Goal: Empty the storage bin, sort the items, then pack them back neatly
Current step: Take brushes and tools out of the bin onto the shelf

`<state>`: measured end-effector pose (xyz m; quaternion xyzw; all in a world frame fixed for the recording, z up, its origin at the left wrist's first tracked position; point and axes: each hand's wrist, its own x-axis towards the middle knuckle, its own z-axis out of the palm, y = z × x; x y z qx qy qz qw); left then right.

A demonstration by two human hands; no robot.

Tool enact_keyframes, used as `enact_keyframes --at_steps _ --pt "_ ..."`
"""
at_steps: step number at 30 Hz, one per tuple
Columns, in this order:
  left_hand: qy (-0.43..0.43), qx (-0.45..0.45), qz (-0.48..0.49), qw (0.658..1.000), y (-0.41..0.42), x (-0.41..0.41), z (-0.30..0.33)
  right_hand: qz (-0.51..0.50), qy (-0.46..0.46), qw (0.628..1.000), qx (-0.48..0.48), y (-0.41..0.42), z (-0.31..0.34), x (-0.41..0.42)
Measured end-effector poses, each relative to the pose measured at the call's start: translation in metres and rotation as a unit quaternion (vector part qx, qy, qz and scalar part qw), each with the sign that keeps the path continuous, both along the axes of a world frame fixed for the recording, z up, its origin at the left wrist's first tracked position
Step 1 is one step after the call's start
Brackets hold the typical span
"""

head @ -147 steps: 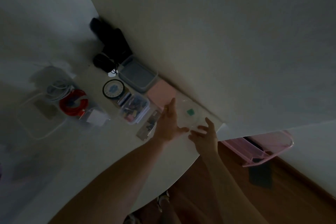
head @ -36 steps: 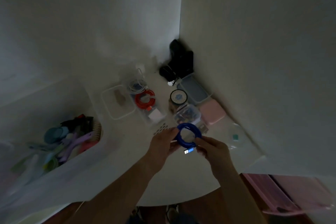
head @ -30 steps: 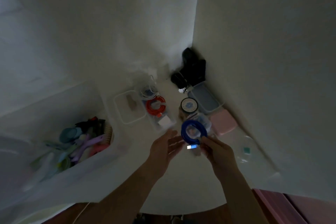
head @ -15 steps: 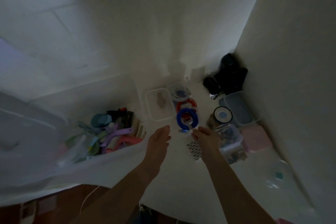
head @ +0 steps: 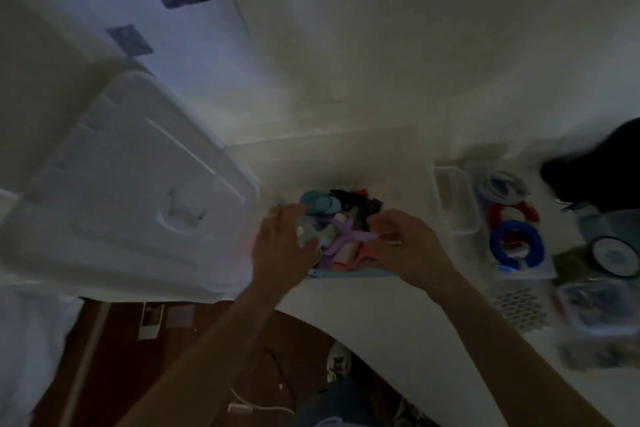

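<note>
both hands reach into the translucent white plastic storage bin (head: 346, 149) on the white table (head: 398, 315); the left hand (head: 280, 246) and right hand (head: 405, 246) rest on its jumble of colourful items (head: 341, 236). the blur hides whether either hand grips anything. a coiled blue cable (head: 516, 244) lies in a clear tray well right of them.

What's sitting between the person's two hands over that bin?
In the head view, a jumble of small items lies between the left hand and right hand: a purple plastic piece and a round teal object.
</note>
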<state>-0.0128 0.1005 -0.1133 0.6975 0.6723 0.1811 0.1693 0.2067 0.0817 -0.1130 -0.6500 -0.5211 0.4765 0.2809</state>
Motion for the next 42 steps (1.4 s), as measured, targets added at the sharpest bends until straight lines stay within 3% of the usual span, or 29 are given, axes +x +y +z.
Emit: enact_keyframes --at_steps 3,7,10,13,15,18,21,26,28,30,34,39,42 --pt "0.124 -0.141 -0.043 0.981 0.03 -0.065 -0.023 0.115 -0.106 0.987 -0.021 0.037 -0.032 -0.045" --pt "0.177 -0.276 -0.093 0.94 0.053 -0.099 -0.041 0.206 -0.13 0.965 -0.096 0.071 -0.06 -0.095" --pt "0.181 -0.309 -0.132 0.924 0.057 -0.105 -0.05 0.219 -0.154 0.957 -0.108 0.081 -0.074 -0.127" --pt "0.124 -0.296 -0.135 0.937 0.06 -0.109 -0.057 0.207 -0.24 0.944 -0.093 0.085 -0.081 -0.14" --pt "0.09 -0.277 -0.118 0.949 0.061 -0.114 -0.059 0.174 -0.239 0.95 -0.099 0.085 -0.081 -0.14" --pt "0.046 -0.246 -0.084 0.965 0.063 -0.121 -0.064 0.1 -0.17 0.972 -0.129 0.081 -0.085 -0.134" --pt "0.021 -0.249 -0.062 0.966 0.066 -0.121 -0.065 0.003 -0.043 0.985 -0.166 0.076 -0.085 -0.124" --pt "0.022 -0.267 -0.047 0.962 0.066 -0.115 -0.054 -0.131 0.222 0.936 -0.239 0.066 -0.046 -0.108" --pt "-0.041 -0.281 -0.046 0.958 0.064 -0.11 -0.042 -0.171 0.272 0.92 -0.226 0.063 -0.03 -0.097" --pt "-0.156 -0.291 -0.033 0.943 0.06 -0.098 -0.024 -0.196 0.313 0.908 -0.199 0.057 -0.017 -0.084" --pt "-0.4 -0.339 -0.013 0.851 0.042 -0.067 0.028 -0.245 0.395 0.874 -0.142 0.033 0.009 -0.048" --pt "-0.377 -0.26 -0.206 0.865 0.006 -0.038 0.048 -0.281 0.42 0.86 -0.074 -0.032 0.044 0.013" --pt "-0.326 -0.171 -0.228 0.902 -0.021 -0.001 0.039 -0.259 0.4 0.878 -0.032 -0.082 0.06 0.048"
